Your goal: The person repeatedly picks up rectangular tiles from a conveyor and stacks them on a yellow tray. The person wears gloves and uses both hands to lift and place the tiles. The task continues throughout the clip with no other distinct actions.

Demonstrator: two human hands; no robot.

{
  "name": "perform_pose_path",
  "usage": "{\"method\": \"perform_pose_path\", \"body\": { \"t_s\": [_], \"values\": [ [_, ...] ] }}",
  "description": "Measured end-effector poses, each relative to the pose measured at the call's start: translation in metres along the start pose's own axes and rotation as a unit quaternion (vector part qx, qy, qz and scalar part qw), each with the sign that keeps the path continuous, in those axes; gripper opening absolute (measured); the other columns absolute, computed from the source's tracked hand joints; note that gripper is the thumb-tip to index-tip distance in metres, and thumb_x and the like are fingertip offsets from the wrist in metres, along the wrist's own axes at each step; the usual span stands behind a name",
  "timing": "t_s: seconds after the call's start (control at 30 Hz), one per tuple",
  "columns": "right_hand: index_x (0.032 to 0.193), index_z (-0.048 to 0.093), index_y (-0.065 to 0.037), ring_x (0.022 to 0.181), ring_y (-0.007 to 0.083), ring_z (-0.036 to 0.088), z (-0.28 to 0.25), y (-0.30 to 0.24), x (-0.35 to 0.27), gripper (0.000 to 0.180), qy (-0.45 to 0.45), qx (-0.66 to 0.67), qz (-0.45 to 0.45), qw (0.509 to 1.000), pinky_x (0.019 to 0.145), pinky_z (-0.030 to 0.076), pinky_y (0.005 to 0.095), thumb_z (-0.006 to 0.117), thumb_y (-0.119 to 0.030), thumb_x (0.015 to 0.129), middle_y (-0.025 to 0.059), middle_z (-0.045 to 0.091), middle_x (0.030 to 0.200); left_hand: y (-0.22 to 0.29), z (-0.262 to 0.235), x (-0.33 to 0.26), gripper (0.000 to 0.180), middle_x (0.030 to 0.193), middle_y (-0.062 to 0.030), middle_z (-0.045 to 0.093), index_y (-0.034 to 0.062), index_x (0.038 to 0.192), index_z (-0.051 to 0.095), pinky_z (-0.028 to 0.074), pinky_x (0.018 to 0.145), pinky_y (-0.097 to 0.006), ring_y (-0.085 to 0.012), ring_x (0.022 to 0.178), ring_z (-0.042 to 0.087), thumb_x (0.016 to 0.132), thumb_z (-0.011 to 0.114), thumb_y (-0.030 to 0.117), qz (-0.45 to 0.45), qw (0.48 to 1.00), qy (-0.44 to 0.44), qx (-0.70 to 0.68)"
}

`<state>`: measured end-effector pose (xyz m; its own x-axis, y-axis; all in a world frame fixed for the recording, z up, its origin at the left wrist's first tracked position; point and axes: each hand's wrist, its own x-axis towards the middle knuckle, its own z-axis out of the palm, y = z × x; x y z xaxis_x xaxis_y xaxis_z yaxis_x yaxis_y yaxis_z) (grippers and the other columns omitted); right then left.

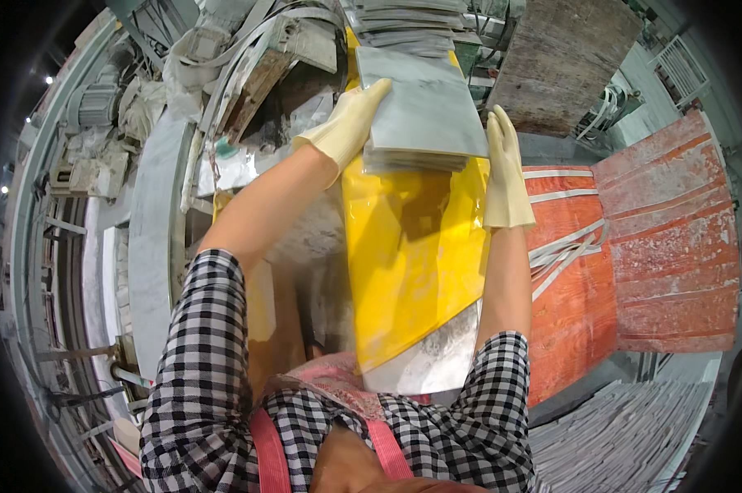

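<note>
A pale grey, veined stone tile [424,103] lies over a stack of similar tiles [416,158], whose layered edges show below it. My left hand [350,122], in a cream rubber glove, grips the tile's left edge with the thumb on top; its other fingers are hidden. On the other side my right hand [508,168], gloved alike, stands beside the tile's right corner, its fingers stretched out along the edge. Whether it presses on the tile I cannot tell. Yellow sheeting [412,246] covers the surface under the stack.
More stacked tiles [408,20] stand at the far end. A worn wooden board [564,62] is at the far right. Orange sheeting [568,287] with loose white straps [564,251] lies right of me, near rows of thin slabs [626,431]. Dusty machinery [96,107] fills the left.
</note>
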<state>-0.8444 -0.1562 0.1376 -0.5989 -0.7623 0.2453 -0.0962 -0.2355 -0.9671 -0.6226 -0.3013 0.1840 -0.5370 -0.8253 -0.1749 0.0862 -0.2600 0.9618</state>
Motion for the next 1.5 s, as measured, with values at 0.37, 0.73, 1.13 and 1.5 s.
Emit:
{"method": "perform_pose_path", "body": {
  "t_s": [0.37,0.73,1.13,1.5],
  "values": [
    [0.136,0.062,-0.003,0.137,0.0245,0.054,0.038,0.037,0.004,0.042,0.013,-0.217,-0.057,0.974,0.114,0.039,0.0337,0.063,-0.021,0.097,0.0133,0.059,0.145,0.027,-0.030,0.000,0.060,0.065,-0.0170,0.066,-0.0013,0.072,0.070,0.054,0.068,-0.047,-0.0383,0.068,0.067,0.100,0.052,0.048,0.159,0.699,0.066,0.694],
    [0.134,0.061,-0.006,0.131,0.0353,0.053,0.044,0.009,-0.001,0.038,0.016,-0.550,-0.162,0.819,0.108,0.041,0.0374,0.054,-0.026,0.103,0.0185,0.056,0.144,-0.055,-0.350,-0.306,0.044,0.115,-0.0214,0.070,0.0015,0.124,0.066,0.052,0.094,-0.044,-0.0362,0.110,0.066,0.091,0.068,0.030,-0.025,0.787,0.192,0.586],
    [0.141,0.056,0.001,0.138,0.0242,0.048,0.190,-0.049,-0.295,0.041,-0.204,-0.224,0.062,0.951,0.117,0.034,0.0347,0.054,-0.021,0.106,0.0140,0.056,0.146,-0.137,-0.602,-0.554,0.086,0.103,-0.0217,0.073,-0.0064,0.127,0.062,0.053,0.086,-0.041,-0.0322,0.096,0.070,0.072,0.084,0.057,-0.313,0.789,0.338,0.406],
    [0.138,0.059,0.001,0.126,0.0222,0.059,0.197,-0.034,-0.331,0.040,-0.210,-0.060,0.168,0.961,0.112,0.042,0.0333,0.053,-0.024,0.108,0.0130,0.063,0.136,-0.006,-0.475,-0.571,0.054,0.098,-0.0150,0.074,-0.0005,0.118,0.069,0.053,0.082,-0.039,-0.0223,0.090,0.070,0.084,0.075,0.042,-0.222,0.850,0.250,0.406]
  ]
}}
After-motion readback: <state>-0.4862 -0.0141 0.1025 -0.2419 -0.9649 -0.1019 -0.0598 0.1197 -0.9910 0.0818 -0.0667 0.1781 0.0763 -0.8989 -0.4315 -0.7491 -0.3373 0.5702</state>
